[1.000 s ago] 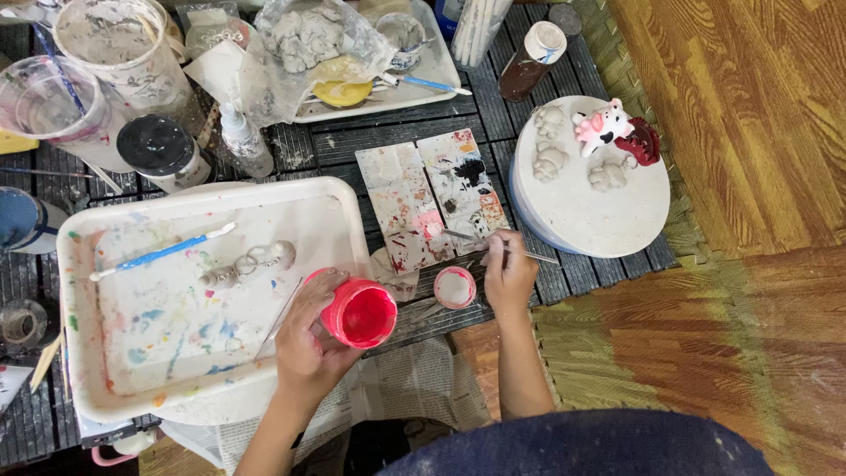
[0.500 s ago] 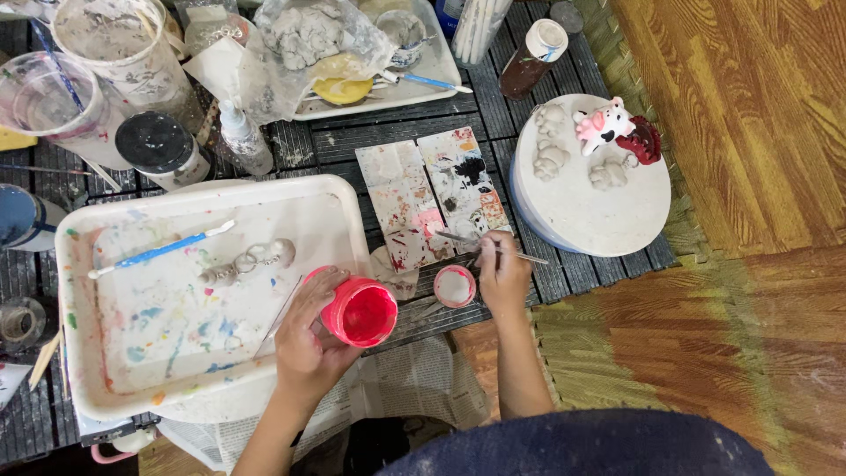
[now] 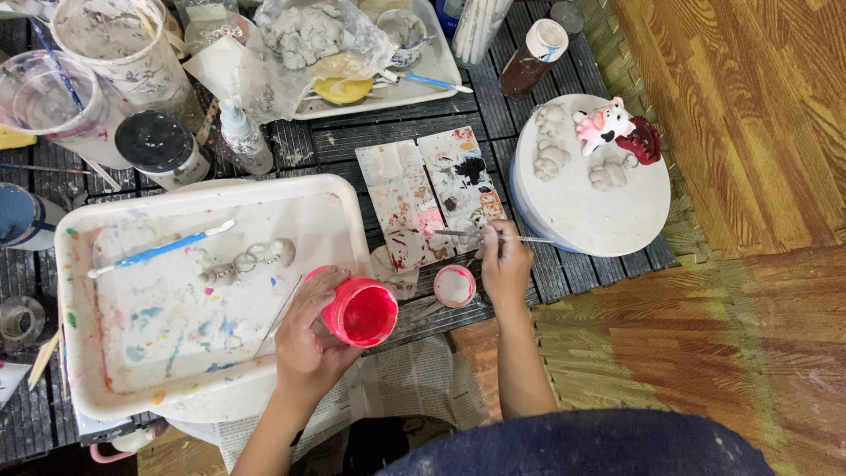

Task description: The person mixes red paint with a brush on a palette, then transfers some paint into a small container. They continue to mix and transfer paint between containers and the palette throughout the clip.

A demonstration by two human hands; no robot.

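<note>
My left hand (image 3: 307,330) grips an open jar of red paint (image 3: 361,311) at the right edge of a white paint-stained tray (image 3: 79,353). My right hand (image 3: 506,262) holds a thin paintbrush (image 3: 458,234) level, its tip over two paint-smeared tiles (image 3: 430,196) that serve as a palette. The jar's round lid (image 3: 456,286) lies just left of my right hand. Small clay figures (image 3: 247,261) and a blue-handled brush (image 3: 159,250) rest in the tray.
A white round stand (image 3: 599,216) at the right carries a painted pink figure (image 3: 603,127), a red piece and several unpainted clay shapes. Cups, a dark-lidded jar (image 3: 159,145), a squeeze bottle, a brown paint bottle (image 3: 532,56) and a tray with bagged clay (image 3: 304,35) crowd the back. Wooden floor lies right.
My right hand has shifted slightly left and up, bringing the brush tip onto the tiles. My left hand and the red jar stay where they were.
</note>
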